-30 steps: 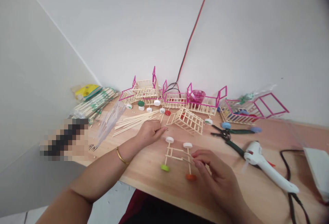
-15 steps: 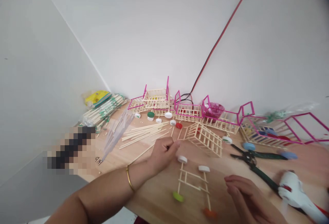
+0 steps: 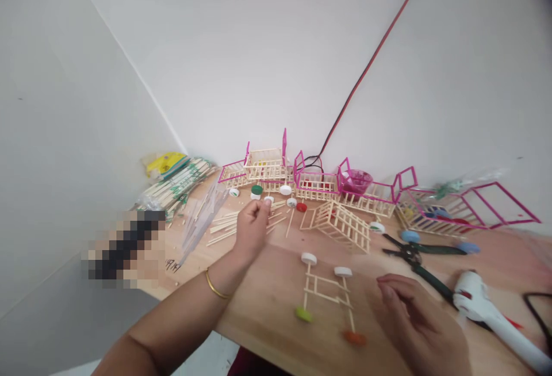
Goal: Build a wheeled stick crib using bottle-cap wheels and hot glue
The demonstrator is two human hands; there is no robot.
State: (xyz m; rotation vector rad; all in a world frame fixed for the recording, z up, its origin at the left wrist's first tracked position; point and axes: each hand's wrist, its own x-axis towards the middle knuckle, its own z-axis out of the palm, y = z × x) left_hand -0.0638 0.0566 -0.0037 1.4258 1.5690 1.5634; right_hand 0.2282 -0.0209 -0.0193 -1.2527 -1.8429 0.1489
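Note:
Over the loose bamboo sticks is my left hand, its fingers curled and thumb against them; whatever may be in its grip is hidden. Lying between my hands is a small stick chassis, with white, lime-green and orange bottle caps at its axle ends. My right hand hovers to the right of the chassis, loosely cupped, with a gap between thumb and fingers and nothing visible in it. Behind the chassis rests a slatted stick frame with two sloping sides.
Pink-edged stick carts line the wall, beside a pink cup. Green-handled pliers and a white glue gun lie at right. At left are packed sticks and clear glue sticks. Loose caps are scattered behind.
My left hand has moved away from the chassis, up and left over the loose sticks. My right hand stays beside the chassis, its fingers slightly more bent. The view has shifted a little.

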